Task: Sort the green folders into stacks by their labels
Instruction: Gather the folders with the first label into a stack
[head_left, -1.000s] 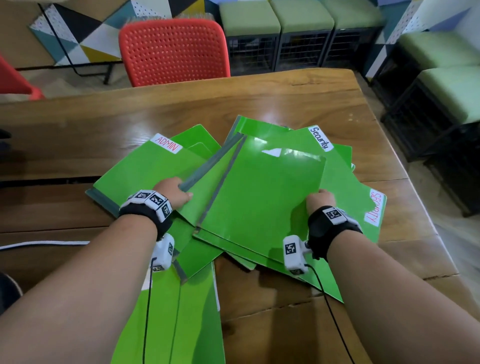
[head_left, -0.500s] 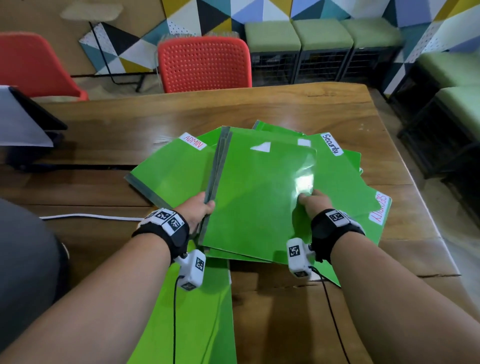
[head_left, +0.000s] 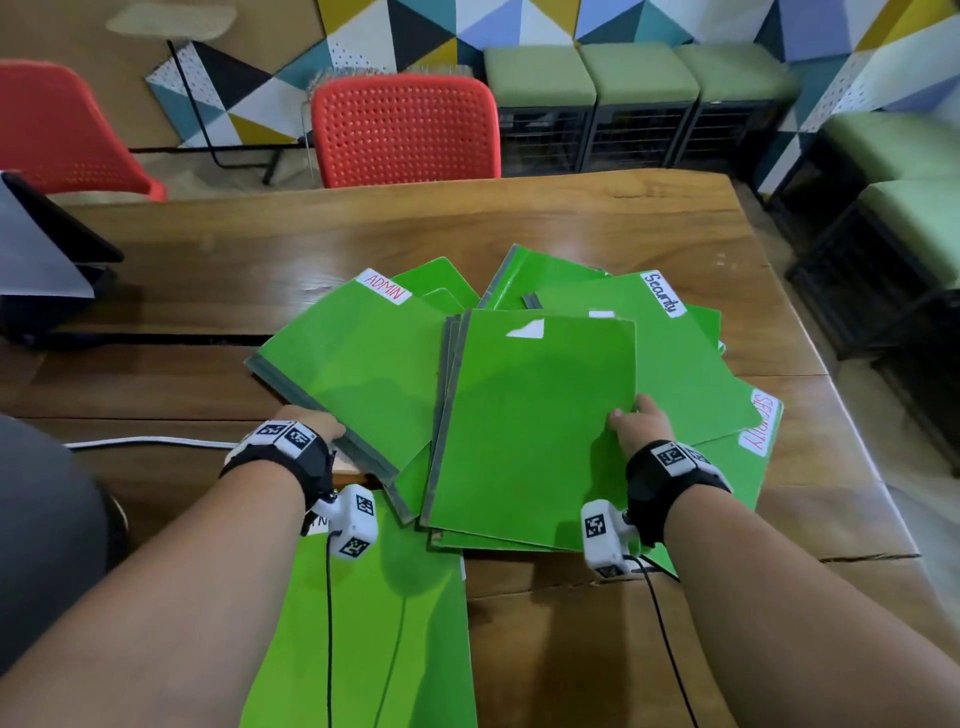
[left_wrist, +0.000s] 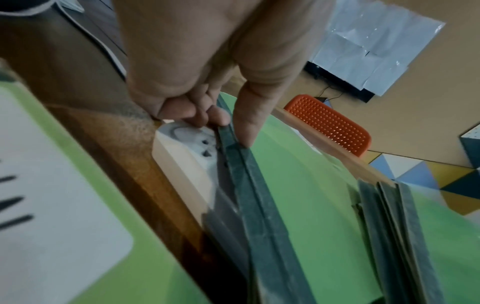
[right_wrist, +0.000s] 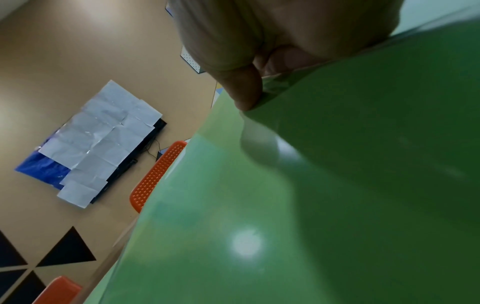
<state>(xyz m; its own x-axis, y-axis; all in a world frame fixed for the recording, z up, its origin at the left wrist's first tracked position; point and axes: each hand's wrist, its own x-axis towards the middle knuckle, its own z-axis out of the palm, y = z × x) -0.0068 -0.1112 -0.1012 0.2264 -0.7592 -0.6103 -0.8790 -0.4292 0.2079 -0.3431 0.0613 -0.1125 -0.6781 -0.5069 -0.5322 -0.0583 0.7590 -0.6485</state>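
Note:
Several green folders lie fanned in a pile on the wooden table (head_left: 519, 218). The ADMIN folder (head_left: 358, 364) is at the left, and my left hand (head_left: 317, 423) grips its dark spine (left_wrist: 249, 185), thumb on top and fingers beneath. A small stack of folders (head_left: 535, 431) lies in the middle, its labels hidden. My right hand (head_left: 636, 426) pinches that stack's right edge, thumb (right_wrist: 246, 92) on the top cover. Two folders labelled Security (head_left: 675, 353) and SECURITY (head_left: 758, 423) lie under it to the right. One more green folder (head_left: 374, 623) lies near me.
A white power strip (left_wrist: 187, 152) sits under the ADMIN folder's spine, with its white cable (head_left: 145, 442) running left. A dark device under a grey sheet (head_left: 41, 260) stands at the far left. A red chair (head_left: 405, 130) is behind the table. The table's right edge (head_left: 831, 364) is close to the pile.
My left hand let go of the middle stack's spine and moved left to the ADMIN folder's spine. The middle stack swung a little to the right in my right hand.

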